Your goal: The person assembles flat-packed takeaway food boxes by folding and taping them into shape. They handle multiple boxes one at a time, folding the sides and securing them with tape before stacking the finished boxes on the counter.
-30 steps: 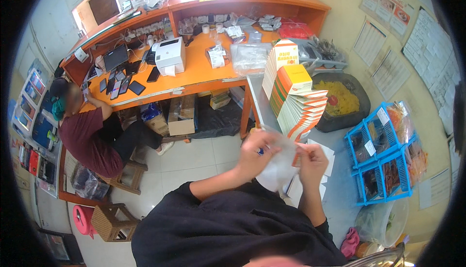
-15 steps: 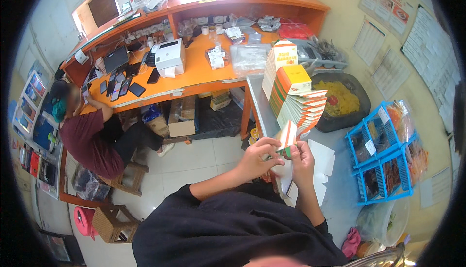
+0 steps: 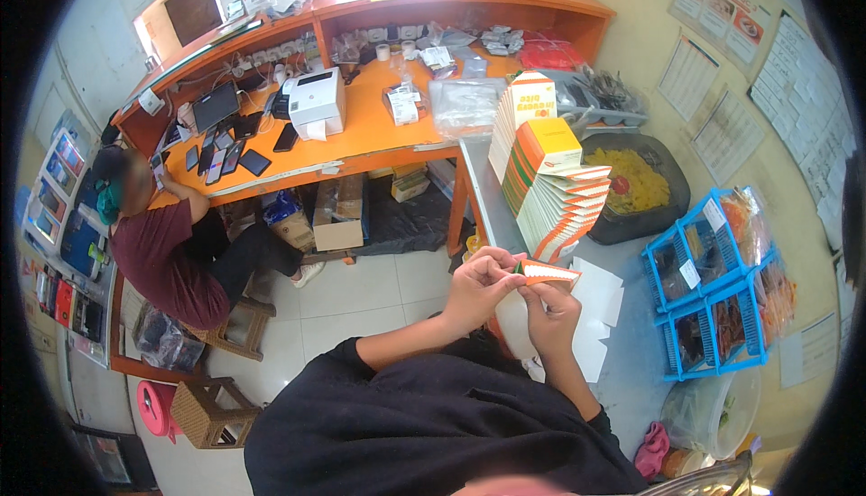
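Observation:
Both my hands hold one small folded carton [image 3: 548, 272], white inside with orange and green outside. The fingers of my left hand [image 3: 487, 278] pinch its left corner. My right hand [image 3: 548, 316] grips its lower edge from below. Just beyond them on the metal table stands a row of nested folded cartons [image 3: 564, 207], white with orange stripes. Behind that row rise a yellow-topped carton [image 3: 550, 140] and a white printed carton stack [image 3: 530, 99]. Flat white cardboard sheets [image 3: 597, 302] lie beside my right hand.
A black tub of yellow food [image 3: 645, 180] stands at the right, near blue baskets [image 3: 713, 284] with packets. On the orange counter are a white printer [image 3: 316, 104], phones [image 3: 221, 162] and plastic bags [image 3: 465, 104]. A seated person [image 3: 171, 252] at left handles a phone.
The carton in my hands has turned and tilted, so its white serrated inner edge now shows. My hands have come closer together around it.

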`<control>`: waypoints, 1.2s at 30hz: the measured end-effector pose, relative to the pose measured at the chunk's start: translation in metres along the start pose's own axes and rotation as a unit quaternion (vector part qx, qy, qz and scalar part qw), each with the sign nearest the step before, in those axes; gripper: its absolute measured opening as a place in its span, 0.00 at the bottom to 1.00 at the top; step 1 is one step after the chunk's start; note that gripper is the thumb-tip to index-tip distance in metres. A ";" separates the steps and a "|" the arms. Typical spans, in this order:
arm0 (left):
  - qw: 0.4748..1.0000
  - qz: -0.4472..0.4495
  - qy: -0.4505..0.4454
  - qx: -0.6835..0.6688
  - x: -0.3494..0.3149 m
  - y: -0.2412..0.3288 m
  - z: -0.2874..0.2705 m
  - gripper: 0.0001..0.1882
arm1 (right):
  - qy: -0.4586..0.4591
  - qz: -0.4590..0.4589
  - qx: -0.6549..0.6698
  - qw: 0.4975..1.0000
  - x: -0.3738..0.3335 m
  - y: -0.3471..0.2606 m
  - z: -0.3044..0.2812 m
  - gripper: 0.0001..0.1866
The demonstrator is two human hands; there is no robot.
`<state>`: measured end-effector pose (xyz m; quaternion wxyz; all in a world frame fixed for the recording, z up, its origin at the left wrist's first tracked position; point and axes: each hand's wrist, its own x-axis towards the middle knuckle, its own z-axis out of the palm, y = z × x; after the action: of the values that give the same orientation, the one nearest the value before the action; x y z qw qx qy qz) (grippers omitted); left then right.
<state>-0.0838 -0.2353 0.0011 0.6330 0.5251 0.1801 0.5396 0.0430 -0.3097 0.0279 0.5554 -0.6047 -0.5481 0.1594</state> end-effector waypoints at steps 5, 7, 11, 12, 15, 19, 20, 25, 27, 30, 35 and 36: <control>0.991 0.035 -0.068 0.113 -0.003 0.006 -0.002 0.03 | 0.024 0.045 0.073 0.996 -0.004 0.016 0.004 0.08; 0.995 0.038 -0.090 0.037 -0.005 0.006 0.000 0.07 | 0.028 0.155 0.188 0.969 -0.007 0.022 0.008 0.14; 0.988 -0.120 -0.050 -0.078 -0.005 0.004 0.002 0.27 | -0.061 0.063 0.198 0.976 -0.009 0.019 0.009 0.23; 0.992 -0.110 -0.039 -0.047 -0.004 0.004 0.002 0.27 | -0.078 0.048 0.167 0.982 -0.008 0.014 0.008 0.24; 0.991 -0.124 0.028 0.046 0.007 0.006 -0.003 0.22 | -0.127 -0.001 0.036 0.991 -0.003 -0.007 -0.002 0.22; 0.993 -0.008 0.098 0.067 0.020 0.013 -0.008 0.10 | 0.123 -0.196 -0.031 0.972 0.013 -0.031 -0.018 0.11; 0.996 -0.014 0.062 0.059 0.021 0.014 -0.008 0.08 | 0.152 -0.189 -0.070 0.967 0.021 -0.031 -0.022 0.11; 0.989 -0.035 -0.068 0.127 0.025 0.020 -0.013 0.09 | -0.079 -0.059 0.079 0.992 0.030 -0.016 -0.024 0.12; 0.981 -0.052 -0.143 0.118 0.038 0.023 -0.021 0.18 | -0.048 -0.043 0.037 0.997 0.027 -0.009 -0.027 0.16; 0.970 -0.022 -0.243 0.009 0.064 0.028 -0.031 0.41 | 0.108 -0.021 0.039 0.993 0.034 0.001 -0.037 0.20; 0.934 0.015 -0.351 -0.061 0.079 0.023 -0.027 0.71 | 0.403 -0.020 0.269 0.875 0.070 0.007 -0.049 0.24; 0.939 0.002 -0.338 -0.057 0.079 0.021 -0.027 0.69 | 0.402 -0.005 0.259 0.878 0.075 0.006 -0.047 0.24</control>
<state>-0.0878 -0.1568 0.0359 0.6845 0.6398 -0.0767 0.3408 0.1096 -0.2692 0.0697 0.8655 -0.4486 -0.2199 0.0363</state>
